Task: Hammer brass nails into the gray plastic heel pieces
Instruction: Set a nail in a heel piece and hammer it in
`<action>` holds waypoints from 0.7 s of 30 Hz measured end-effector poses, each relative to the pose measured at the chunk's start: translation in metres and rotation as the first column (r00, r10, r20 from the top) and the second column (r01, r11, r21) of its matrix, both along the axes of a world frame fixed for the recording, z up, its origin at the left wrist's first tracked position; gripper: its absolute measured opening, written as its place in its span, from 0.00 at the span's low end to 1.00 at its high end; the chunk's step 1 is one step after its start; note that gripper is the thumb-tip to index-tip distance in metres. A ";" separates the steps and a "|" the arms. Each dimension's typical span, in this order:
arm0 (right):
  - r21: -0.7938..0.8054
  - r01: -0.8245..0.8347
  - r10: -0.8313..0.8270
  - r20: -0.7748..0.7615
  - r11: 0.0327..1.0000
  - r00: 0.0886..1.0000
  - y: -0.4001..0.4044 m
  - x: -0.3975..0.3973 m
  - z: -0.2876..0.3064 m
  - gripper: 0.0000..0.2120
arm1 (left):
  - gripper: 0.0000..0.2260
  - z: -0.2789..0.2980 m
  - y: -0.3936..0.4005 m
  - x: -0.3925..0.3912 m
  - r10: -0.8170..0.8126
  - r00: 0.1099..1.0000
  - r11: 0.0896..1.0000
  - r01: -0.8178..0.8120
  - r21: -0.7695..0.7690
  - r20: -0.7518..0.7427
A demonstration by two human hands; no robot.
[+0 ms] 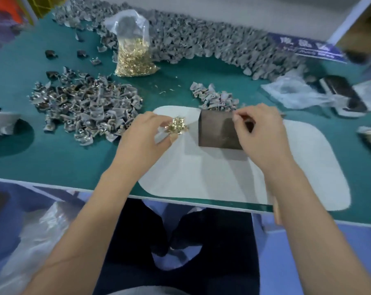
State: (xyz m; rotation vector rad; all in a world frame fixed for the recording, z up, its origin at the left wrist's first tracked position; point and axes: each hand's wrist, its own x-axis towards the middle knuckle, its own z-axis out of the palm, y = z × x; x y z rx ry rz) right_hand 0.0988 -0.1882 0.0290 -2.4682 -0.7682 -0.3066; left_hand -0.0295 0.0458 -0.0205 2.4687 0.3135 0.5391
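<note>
Green table [52, 158] is covered along its far edge by a long heap of gray heel pieces [191, 37], with a smaller pile [84, 107] at the left. A white mat [222, 177] is laid under a dark metal block [218, 133]. Brass nails [177, 124] are cupped in the curled fingers of the left hand [146, 137]. Something too small to identify is pinched by the right hand [259, 128] over the block.

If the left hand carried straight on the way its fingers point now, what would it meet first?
Probably the dark metal block. The left hand, holding a cluster of brass nails, points right and slightly away; only bare white mat lies between, though depth is unclear.
</note>
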 end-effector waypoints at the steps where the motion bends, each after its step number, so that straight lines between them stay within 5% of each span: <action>1: -0.005 -0.008 0.008 -0.018 1.000 1.000 -0.008 0.001 -0.004 0.07 | 0.17 -0.001 0.000 0.003 0.019 1.000 1.000 -0.019 -0.002 0.000; 6: 0.099 -0.046 0.054 -0.083 0.994 0.995 -0.014 -0.003 -0.015 0.08 | 0.16 -0.001 -0.002 0.013 0.042 0.999 0.999 -0.042 0.017 0.011; 16: 0.058 -0.051 0.057 -0.095 0.997 0.994 -0.011 -0.003 -0.014 0.08 | 0.19 -0.002 -0.004 0.013 0.110 0.994 0.993 -0.110 -0.031 -0.002; 21: 0.019 -0.059 0.061 -0.082 0.998 0.995 -0.010 -0.002 -0.014 0.08 | 0.12 0.002 -0.006 0.012 0.104 0.995 0.994 -0.104 -0.026 0.009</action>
